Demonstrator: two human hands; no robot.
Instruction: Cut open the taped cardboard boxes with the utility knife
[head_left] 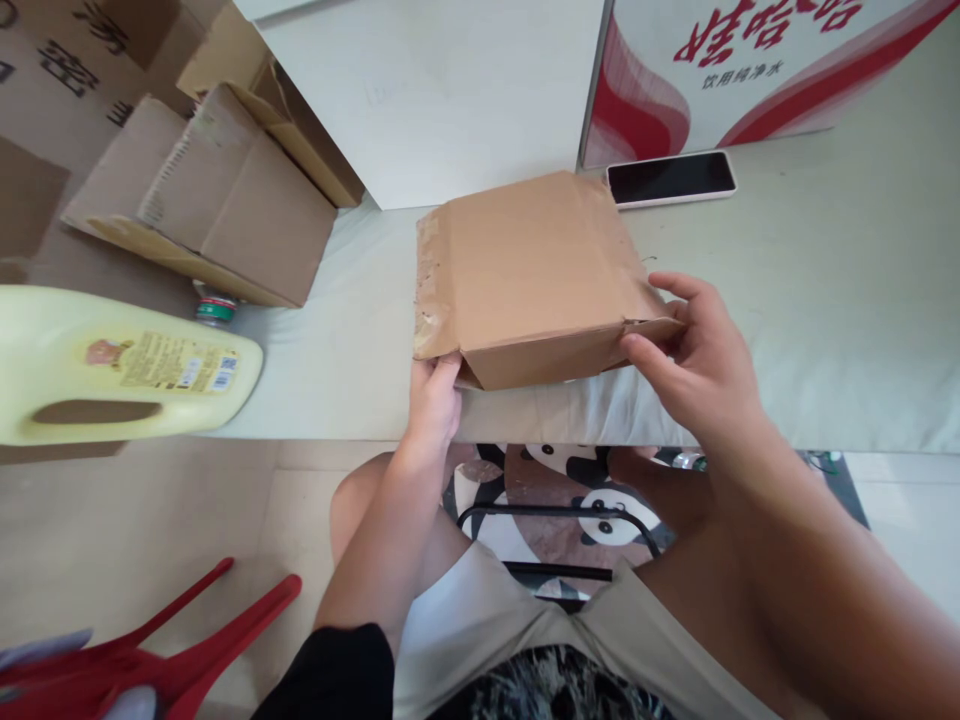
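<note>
A brown cardboard box (525, 265) lies on the pale cloth-covered surface (825, 330) in front of me, its flaps loose at both ends. My left hand (436, 395) grips the box's near left corner, thumb on top and the other fingers hidden beneath the flap. At the near right corner, my right hand (701, 350) has its thumb and fingers around a small folded flap, pinching it. Tape and torn paper mark the box's left edge.
Behind the box stand a white cabinet (450, 100), a phone (671, 180) and a red-and-white carton (720, 90). Open cardboard boxes (247, 200), a bottle cap (216, 308) and a yellow jug (120, 365) are at the left. A red object (172, 670) is low left.
</note>
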